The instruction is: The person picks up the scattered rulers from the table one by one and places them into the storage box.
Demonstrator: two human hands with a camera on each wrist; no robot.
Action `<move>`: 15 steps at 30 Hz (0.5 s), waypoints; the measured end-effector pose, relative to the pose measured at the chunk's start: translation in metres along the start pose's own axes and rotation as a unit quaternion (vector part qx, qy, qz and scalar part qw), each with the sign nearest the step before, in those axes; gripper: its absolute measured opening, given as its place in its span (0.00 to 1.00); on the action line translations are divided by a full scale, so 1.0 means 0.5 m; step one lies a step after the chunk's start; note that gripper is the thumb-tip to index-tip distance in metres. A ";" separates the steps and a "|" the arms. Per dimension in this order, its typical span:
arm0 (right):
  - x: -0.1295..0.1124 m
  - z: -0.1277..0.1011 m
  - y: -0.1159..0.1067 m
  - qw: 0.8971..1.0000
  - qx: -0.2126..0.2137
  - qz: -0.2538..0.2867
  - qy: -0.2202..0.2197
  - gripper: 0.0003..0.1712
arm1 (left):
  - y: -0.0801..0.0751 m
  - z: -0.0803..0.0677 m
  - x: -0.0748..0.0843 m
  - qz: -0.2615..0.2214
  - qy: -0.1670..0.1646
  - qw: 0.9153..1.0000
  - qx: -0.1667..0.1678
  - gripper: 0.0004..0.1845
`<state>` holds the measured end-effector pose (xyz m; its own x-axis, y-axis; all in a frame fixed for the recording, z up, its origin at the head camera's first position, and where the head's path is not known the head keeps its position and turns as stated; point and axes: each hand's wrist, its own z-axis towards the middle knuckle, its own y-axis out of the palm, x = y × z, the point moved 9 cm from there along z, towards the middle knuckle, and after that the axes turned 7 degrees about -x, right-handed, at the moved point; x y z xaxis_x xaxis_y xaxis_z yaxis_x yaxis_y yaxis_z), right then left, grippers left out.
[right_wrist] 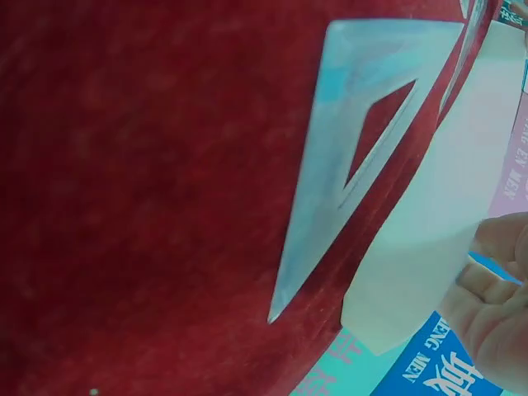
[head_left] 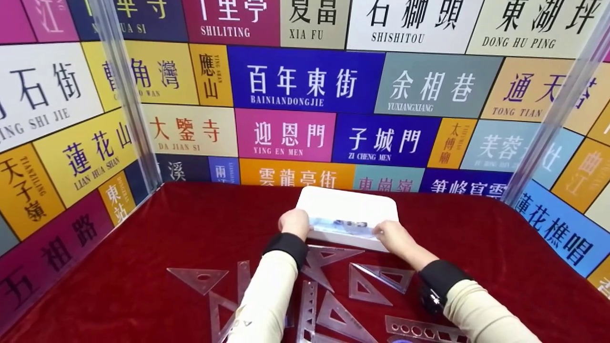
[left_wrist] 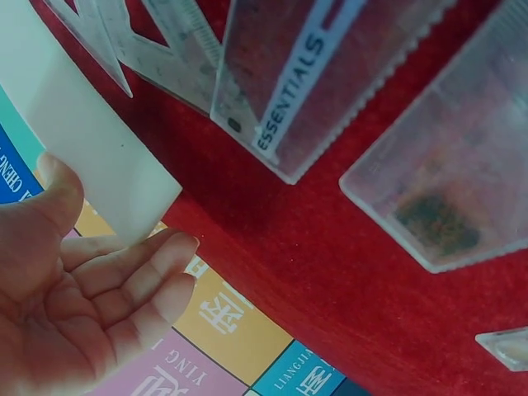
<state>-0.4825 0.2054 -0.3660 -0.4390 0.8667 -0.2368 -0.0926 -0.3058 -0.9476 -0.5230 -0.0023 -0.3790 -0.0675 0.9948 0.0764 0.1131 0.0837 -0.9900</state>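
Note:
A white, shallow, tray-like box [head_left: 350, 202] lies near the back of the red cloth, with a bluish see-through item [head_left: 340, 225] bearing dark print along its front part. My left hand [head_left: 295, 223] grips the box's left end, its thumb [left_wrist: 62, 194] on one side and its fingers on the other. At the opposite end my right hand [head_left: 394, 237] pinches the front right edge. In the right wrist view part of that hand is cut off by the frame. A clear set square [right_wrist: 318, 206] lies just in front of the box.
Several clear set squares [head_left: 200, 287] and rulers [head_left: 243, 276] are scattered over the red cloth [head_left: 143, 247] in front of the box. A stencil ruler [head_left: 419, 322] lies near my right forearm. A wall of coloured signs [head_left: 305, 81] stands behind the table.

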 end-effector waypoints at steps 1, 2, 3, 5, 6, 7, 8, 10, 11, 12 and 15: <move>-0.001 -0.001 0.000 1.000 0.001 0.001 -0.009 0.07 | 0.025 0.038 0.000 0.000 -0.001 1.000 0.000 0.24; -0.002 -0.003 -0.002 1.000 0.004 0.001 -0.019 0.07 | 0.051 0.076 0.000 -0.002 -0.002 1.000 -0.001 0.25; -0.004 -0.005 -0.004 1.000 0.009 0.000 -0.028 0.08 | 0.080 0.120 0.001 -0.006 -0.003 1.000 0.003 0.27; -0.008 -0.012 -0.014 0.999 0.027 0.000 -0.036 0.09 | 0.113 0.162 0.003 -0.006 0.002 1.000 0.013 0.27; -0.013 -0.016 -0.023 0.998 0.040 0.000 -0.042 0.10 | 0.135 0.194 0.002 -0.005 0.004 1.000 0.028 0.27; -0.022 -0.021 -0.031 0.997 0.050 0.002 -0.051 0.10 | 0.158 0.225 0.001 -0.007 0.004 0.999 0.031 0.28; -0.034 -0.027 -0.041 0.996 0.059 0.004 -0.064 0.10 | 0.163 0.233 0.001 -0.006 0.003 0.999 0.033 0.28; -0.066 -0.042 -0.054 0.993 0.063 0.005 -0.101 0.10 | 0.158 0.227 0.001 -0.001 -0.002 1.000 0.029 0.26; -0.086 -0.050 -0.056 0.991 0.056 -0.002 -0.125 0.08 | 0.151 0.221 -0.001 0.001 -0.006 0.999 0.031 0.26; -0.105 -0.060 -0.053 0.989 0.037 -0.009 -0.145 0.07 | 0.156 0.234 -0.001 0.001 -0.013 1.000 0.022 0.26; -0.145 -0.089 -0.017 0.980 -0.065 -0.050 -0.179 0.06 | 0.095 0.156 0.002 -0.001 -0.016 1.000 -0.001 0.24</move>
<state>-0.4098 0.1627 -0.3501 -0.7212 0.6889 -0.0719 -0.0479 -0.1531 -0.9871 -0.5951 -0.0020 -0.4351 -0.1001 0.9921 0.0751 0.1139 0.0864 -0.9897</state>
